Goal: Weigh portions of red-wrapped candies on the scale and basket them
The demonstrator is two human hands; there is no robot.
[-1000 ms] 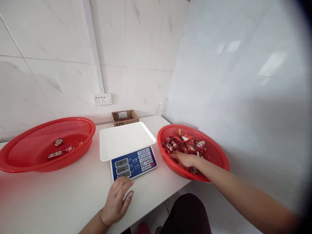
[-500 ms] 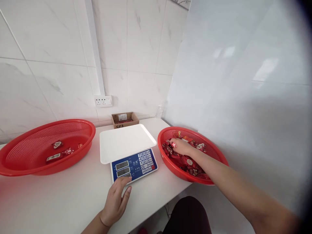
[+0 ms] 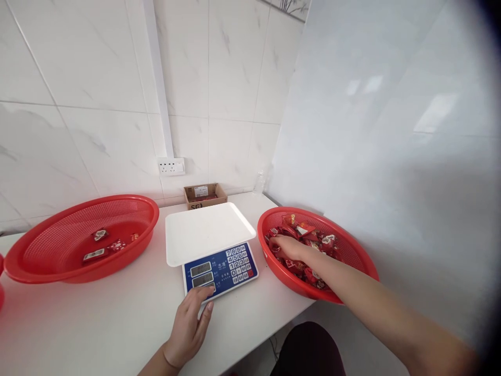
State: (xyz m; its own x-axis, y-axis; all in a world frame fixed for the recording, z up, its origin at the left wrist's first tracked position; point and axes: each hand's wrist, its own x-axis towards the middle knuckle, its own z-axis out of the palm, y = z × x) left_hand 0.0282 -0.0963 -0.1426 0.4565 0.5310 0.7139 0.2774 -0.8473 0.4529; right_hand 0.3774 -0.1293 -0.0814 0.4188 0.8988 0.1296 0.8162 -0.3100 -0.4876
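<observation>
- Red plastic mesh basket [image 3: 318, 212] at the right of centre, on the white table [image 3: 97, 324], partly filled with red-wrapped sweets [image 3: 313, 237].
- Right hand [image 3: 287, 246] palm down inside that basket at its left side, touching the sweets; fingertips sunk among the wrappers, so cannot tell whether closed on a piece or loose.
- Left hand [image 3: 190, 326] low in the middle of the frame, flat on the table, fingers loosely apart and holding nothing, tips touching the front edge of the digital scale [image 3: 221, 265] just below its displays.
- White weighing pan [image 3: 207, 230] of the scale bare, between the two baskets.
- Second red basket [image 3: 78, 274] at the left of the frame, well apart from the right hand, with only a few wrapped pieces [image 3: 105, 243] on its bottom.
- Small open cardboard box [image 3: 204, 194] behind the scale against the tiled wall; white socket strip [image 3: 171, 166] above it.
- By the look of it, a picking step: sorting through the heap for a piece to lift.
- Likely needs for a lift: a pinch on a single wrapper, a clear rise over the basket rim, and the left hand kept off the pan and the keypad.
</observation>
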